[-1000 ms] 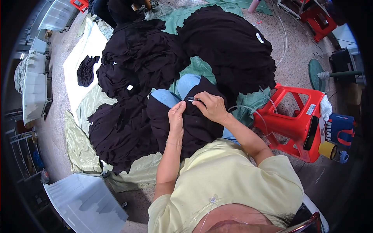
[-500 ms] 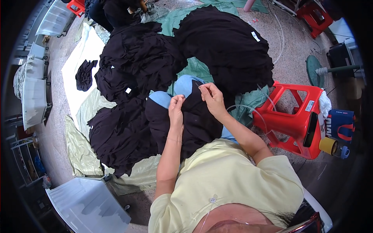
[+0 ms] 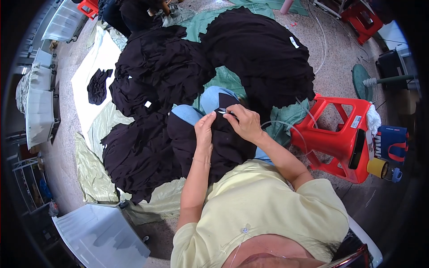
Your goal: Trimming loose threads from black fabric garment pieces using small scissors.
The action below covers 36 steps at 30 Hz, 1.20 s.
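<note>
Starting from the left, we have a small dark piece of cloth (image 3: 99, 87) lying near the left edge of the white sheet (image 3: 95, 51) on the floor, and then a low heap of dark garments (image 3: 138, 154) bunched beside our lap. Our left hand (image 3: 204, 130) comes next: its thumb and forefinger are pinched together, apparently on a bit of the black garment (image 3: 230, 147), though we cannot tell whether a thread is caught there too. That garment lies across our lap, short of the lap's far edge, where two blue-covered knees (image 3: 215, 99) show. Just to the right, the fingers of our right hand (image 3: 246, 121) are closed round a small metal tool (image 3: 222, 111), its tip pointing at the left pinch; whether its blades are parted is too small to tell. We judge the step in hand to be close work at this one spot, perhaps a trim. The next move calls for a taut, steady hold on the left and a light, exact touch on the right, so that we do not nick the fabric. Farther right stands a red stool (image 3: 333, 131).
</note>
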Motion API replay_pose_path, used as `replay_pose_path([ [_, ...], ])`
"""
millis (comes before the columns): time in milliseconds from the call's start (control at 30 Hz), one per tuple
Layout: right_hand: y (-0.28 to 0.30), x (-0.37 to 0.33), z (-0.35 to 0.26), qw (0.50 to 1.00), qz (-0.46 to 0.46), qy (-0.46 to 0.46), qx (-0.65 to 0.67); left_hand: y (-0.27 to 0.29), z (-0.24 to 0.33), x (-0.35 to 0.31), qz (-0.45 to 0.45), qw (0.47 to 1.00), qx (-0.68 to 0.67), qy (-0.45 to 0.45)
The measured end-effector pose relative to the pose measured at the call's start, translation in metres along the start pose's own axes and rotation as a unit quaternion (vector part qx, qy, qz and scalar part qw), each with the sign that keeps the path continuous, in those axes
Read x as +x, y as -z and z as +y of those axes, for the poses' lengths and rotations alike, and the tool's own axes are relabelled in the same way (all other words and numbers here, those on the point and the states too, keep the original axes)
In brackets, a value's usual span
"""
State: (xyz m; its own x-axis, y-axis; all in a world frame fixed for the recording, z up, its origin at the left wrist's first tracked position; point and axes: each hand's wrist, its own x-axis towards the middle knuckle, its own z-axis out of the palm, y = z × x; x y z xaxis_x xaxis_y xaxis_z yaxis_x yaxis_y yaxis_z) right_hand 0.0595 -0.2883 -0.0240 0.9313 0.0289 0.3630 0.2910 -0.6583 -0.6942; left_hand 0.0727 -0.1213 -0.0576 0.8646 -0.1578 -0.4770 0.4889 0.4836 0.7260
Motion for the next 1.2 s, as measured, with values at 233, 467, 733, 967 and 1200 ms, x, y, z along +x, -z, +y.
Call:
replay_pose_path([
  [233,-0.007,-0.001,0.005,1.0,-0.001,-0.003,-0.009,0.0,-0.004,-0.002,0.018,1.0,0.011,-0.018],
  [467,0.014,-0.004,0.014,0.95,0.127,-0.235,0.165,-0.009,0.015,0.005,0.036,0.997,0.039,-0.048],
  [733,0.049,-0.046,0.044,0.798,-0.111,-0.479,0.348,-0.019,0.06,0.027,-0.08,0.986,0.13,-0.069],
  [967,0.05,-0.057,0.048,0.742,-0.088,-0.516,0.418,-0.052,0.058,0.032,-0.188,0.875,0.44,-0.074],
  [1200,0.067,-0.024,0.02,0.931,0.064,-0.308,0.185,-0.067,0.101,-0.015,-0.184,0.869,0.353,-0.295],
])
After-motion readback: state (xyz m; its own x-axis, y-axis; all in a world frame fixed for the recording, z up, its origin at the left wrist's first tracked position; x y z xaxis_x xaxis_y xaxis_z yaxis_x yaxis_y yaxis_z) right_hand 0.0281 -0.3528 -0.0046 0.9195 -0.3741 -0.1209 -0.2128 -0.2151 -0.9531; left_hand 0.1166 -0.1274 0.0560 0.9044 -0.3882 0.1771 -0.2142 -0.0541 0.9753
